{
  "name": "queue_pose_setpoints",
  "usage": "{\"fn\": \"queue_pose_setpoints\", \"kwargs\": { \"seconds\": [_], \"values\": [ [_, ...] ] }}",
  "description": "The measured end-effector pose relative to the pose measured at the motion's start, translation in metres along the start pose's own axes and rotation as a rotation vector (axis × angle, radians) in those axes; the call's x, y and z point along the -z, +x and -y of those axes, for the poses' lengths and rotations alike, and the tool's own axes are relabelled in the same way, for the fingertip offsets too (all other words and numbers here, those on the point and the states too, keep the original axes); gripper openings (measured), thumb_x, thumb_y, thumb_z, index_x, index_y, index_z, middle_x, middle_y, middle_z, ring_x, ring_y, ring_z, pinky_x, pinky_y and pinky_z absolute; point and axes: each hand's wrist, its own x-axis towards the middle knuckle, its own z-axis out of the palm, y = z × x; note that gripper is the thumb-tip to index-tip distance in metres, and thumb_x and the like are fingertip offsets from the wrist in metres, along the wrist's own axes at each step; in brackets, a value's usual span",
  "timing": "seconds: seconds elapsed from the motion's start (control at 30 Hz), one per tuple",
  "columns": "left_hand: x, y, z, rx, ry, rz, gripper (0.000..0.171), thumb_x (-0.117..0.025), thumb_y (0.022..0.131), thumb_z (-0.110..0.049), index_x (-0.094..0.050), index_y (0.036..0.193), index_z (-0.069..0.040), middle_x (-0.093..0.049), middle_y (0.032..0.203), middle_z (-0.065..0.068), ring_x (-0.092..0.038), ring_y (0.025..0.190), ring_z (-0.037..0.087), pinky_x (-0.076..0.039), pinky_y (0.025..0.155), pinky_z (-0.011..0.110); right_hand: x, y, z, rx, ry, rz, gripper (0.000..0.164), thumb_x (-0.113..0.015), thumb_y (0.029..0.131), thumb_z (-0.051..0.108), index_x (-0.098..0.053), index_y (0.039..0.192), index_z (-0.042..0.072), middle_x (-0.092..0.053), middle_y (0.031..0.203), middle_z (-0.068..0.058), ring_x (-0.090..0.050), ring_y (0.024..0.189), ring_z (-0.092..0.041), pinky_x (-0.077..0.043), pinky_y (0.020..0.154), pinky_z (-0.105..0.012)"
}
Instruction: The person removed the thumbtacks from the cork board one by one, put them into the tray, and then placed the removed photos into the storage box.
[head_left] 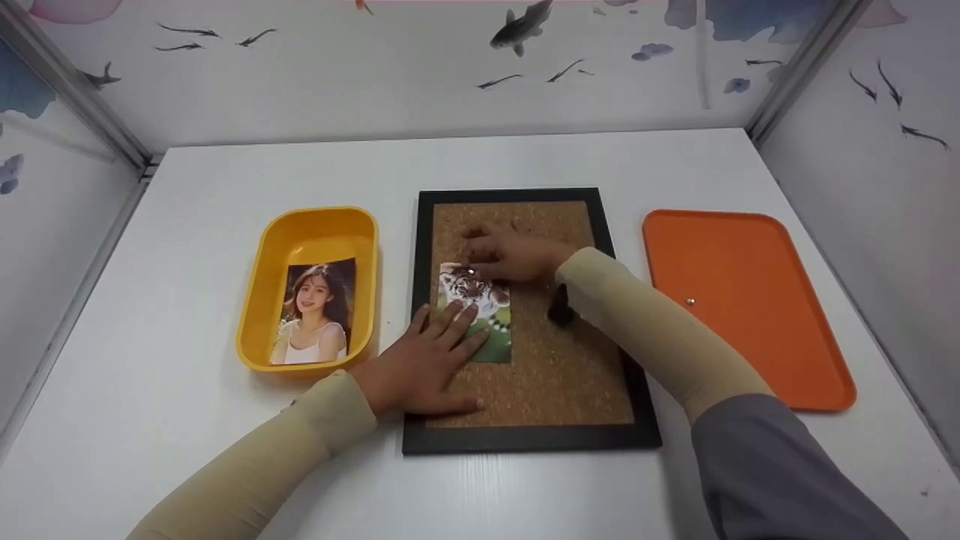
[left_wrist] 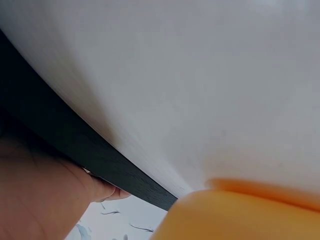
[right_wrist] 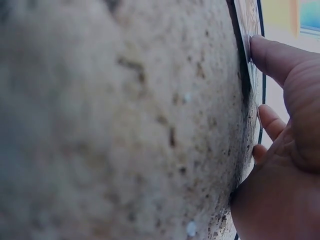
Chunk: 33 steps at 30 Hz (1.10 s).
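A tiger photo (head_left: 491,346) lies on a black-framed cork board (head_left: 570,382), towards its left side. My left hand (head_left: 427,367) rests on the photo and the board's left edge with its fingers spread. A small silver tack (head_left: 471,271) shows at the photo's top edge. My right hand (head_left: 514,253) is over the cork above the photo, its thumb by the tack and the other fingers farther up. In the right wrist view, the thumb (right_wrist: 275,57) touches the photo's edge, seen from the side. The left wrist view shows mostly the board's dark frame (left_wrist: 75,135).
Left of the board stands a yellow tray (head_left: 251,322) holding a portrait photo (head_left: 311,315). To the right lies an orange tray (head_left: 757,322) with one small silver tack (head_left: 690,301) on it. Patterned panels (head_left: 420,75) enclose the white table (head_left: 210,176) at the back and sides.
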Motion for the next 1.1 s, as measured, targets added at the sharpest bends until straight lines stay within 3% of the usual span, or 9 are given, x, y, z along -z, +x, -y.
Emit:
{"fn": "queue_pose_setpoints", "kwargs": {
  "seconds": [0.17, 0.37, 0.6, 0.9, 1.1],
  "values": [
    [-0.0006, 0.0002, 0.0005, -0.003, 0.002, -0.004, 0.096, -0.025, 0.089, -0.082, -0.009, 0.161, -0.02, 0.004, 0.166, 0.01, 0.008, 0.151, 0.031, 0.001, 0.116, 0.059, 0.0013, -0.0016, 0.0009, 0.017, -0.03, -0.008, 0.02, -0.053, 0.101, 0.045, -0.061, 0.117, 0.036, -0.026, 0.158, 0.007, -0.018, 0.148, -0.024, 0.005, 0.116, -0.056],
    [-0.0005, 0.0005, 0.0004, 0.004, -0.005, 0.001, 0.096, -0.025, 0.089, -0.082, -0.007, 0.161, -0.021, 0.006, 0.166, 0.009, 0.01, 0.15, 0.03, 0.001, 0.116, 0.059, 0.002, -0.0016, -0.0006, 0.023, -0.037, -0.013, 0.025, -0.055, 0.1, 0.046, -0.062, 0.123, 0.036, -0.027, 0.158, 0.008, -0.018, 0.148, -0.023, 0.006, 0.116, -0.056],
    [0.0004, 0.0004, 0.0001, 0.006, -0.002, 0.001, 0.097, -0.027, 0.088, -0.083, -0.009, 0.161, -0.022, 0.005, 0.166, 0.008, 0.01, 0.151, 0.03, 0.001, 0.116, 0.06, 0.0023, -0.0018, 0.0009, 0.003, 0.019, -0.001, 0.018, -0.057, 0.1, 0.041, -0.064, 0.116, 0.035, -0.024, 0.158, 0.006, -0.022, 0.145, -0.025, -0.026, 0.113, -0.053],
    [0.0008, 0.0002, -0.0001, 0.009, 0.002, 0.005, 0.097, -0.027, 0.088, -0.083, -0.008, 0.161, -0.021, 0.005, 0.166, 0.008, 0.008, 0.151, 0.031, 0.0, 0.116, 0.06, 0.0025, 0.0008, 0.0047, -0.034, 0.037, -0.006, 0.013, -0.056, 0.101, 0.037, -0.064, 0.112, 0.035, -0.026, 0.156, 0.007, -0.025, 0.144, -0.024, -0.021, 0.114, -0.055],
    [0.0001, 0.0002, -0.0003, 0.007, 0.001, 0.004, 0.097, -0.027, 0.088, -0.083, -0.008, 0.161, -0.021, 0.004, 0.166, 0.008, 0.008, 0.151, 0.031, 0.0, 0.116, 0.06, 0.0007, 0.0026, 0.0041, -0.037, 0.037, -0.011, 0.009, -0.057, 0.101, 0.036, -0.064, 0.107, 0.033, -0.028, 0.155, 0.006, -0.021, 0.145, -0.024, -0.009, 0.116, -0.058]
  ]
}}
